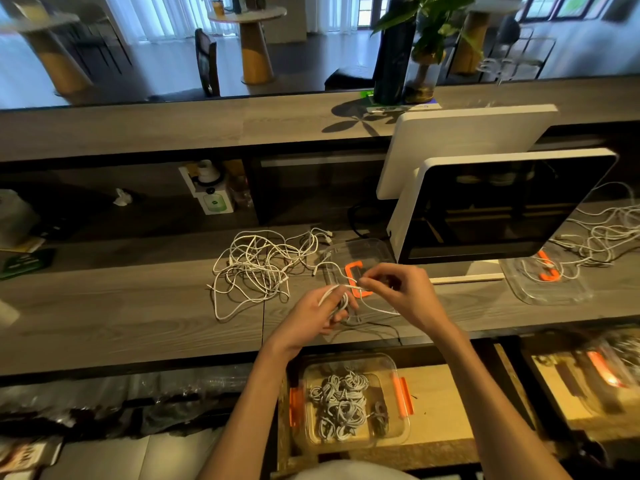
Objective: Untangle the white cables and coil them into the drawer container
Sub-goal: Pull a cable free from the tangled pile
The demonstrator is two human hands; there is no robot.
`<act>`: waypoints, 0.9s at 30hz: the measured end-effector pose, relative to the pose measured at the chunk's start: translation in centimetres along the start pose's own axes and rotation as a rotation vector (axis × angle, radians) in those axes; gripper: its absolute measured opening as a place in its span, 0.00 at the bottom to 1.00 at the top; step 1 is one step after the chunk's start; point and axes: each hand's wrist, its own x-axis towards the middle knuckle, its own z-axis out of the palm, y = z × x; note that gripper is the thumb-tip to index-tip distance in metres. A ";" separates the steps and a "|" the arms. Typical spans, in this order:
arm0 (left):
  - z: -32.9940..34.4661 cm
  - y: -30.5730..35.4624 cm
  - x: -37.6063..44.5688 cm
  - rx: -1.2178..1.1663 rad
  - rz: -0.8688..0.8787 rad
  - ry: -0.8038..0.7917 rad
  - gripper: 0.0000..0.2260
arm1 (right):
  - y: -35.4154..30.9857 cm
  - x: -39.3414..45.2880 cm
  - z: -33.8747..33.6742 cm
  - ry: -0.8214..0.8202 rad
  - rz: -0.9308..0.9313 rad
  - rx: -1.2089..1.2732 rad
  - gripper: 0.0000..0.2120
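Cables, white, three lots. Lot one: a loose tangle (258, 268) on the table (121, 317), left of my working spot, awaiting sorting. Lot two: the cable in hand (360, 289), raised above the table edge so I can wind it freely; my left hand (313, 320) curls round the gathered loops as the former, my right hand (398, 289) pinches the free run to feed each turn. Lot three: finished coils (341, 405) in the drawer container (401, 427) (clear, orange clips), which sits directly below my hands, I judge so each coil drops straight in. Its lid (349, 258) lies on the table behind my hands.
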 end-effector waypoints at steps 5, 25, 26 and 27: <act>-0.7 -0.3 0.1 0.008 0.056 0.310 0.17 | -1.2 0.0 -2.1 -0.045 -0.051 -0.021 0.03; -2.7 -0.3 1.3 -1.095 0.113 0.740 0.17 | 3.6 -4.8 4.6 -0.125 0.193 0.367 0.03; -2.8 -0.6 1.4 -1.096 0.104 0.740 0.16 | 3.7 -5.0 4.7 -0.162 0.188 0.352 0.03; -2.9 -0.8 1.5 -1.079 0.103 0.741 0.16 | 3.7 -5.1 4.7 -0.219 0.171 0.328 0.03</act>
